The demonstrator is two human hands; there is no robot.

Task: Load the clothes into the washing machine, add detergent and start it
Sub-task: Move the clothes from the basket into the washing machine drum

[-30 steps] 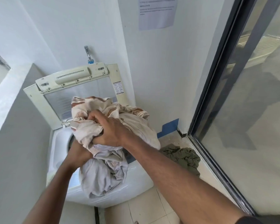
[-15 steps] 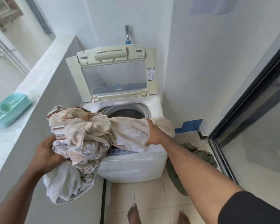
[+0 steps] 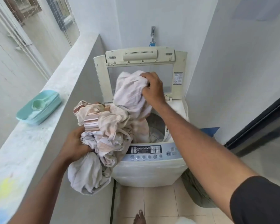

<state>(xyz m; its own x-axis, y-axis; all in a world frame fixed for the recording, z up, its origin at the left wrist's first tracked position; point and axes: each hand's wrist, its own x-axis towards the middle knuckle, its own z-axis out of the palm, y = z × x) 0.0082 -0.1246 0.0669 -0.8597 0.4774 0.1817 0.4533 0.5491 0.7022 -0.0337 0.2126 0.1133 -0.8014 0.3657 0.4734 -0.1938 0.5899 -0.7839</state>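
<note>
Bundle of pale, partly striped clothes (image 3: pixel 110 126), held over the front left corner of the top-loading washing machine (image 3: pixel 149 172); one end trails down into the drum (image 3: pixel 157 126), the other hangs in front of the machine's left side. The right hand (image 3: pixel 153 89), fingers curled, grips a raised fold of the cloth above the drum opening, in front of the upright open lid (image 3: pixel 140 62). The left hand (image 3: pixel 76 144) clutches the lower mass of cloth just left of the control panel (image 3: pixel 152 151). A tap (image 3: pixel 152 35) projects from the wall behind the lid. A teal container (image 3: pixel 39 107) with a scoop on top rests on the ledge (image 3: pixel 44 135) left of the machine. Dark green fabric (image 3: pixel 196 191) lies on the tiled floor (image 3: pixel 160 202) right of the machine's base; a bare foot (image 3: pixel 140 218) stands before it.
</note>
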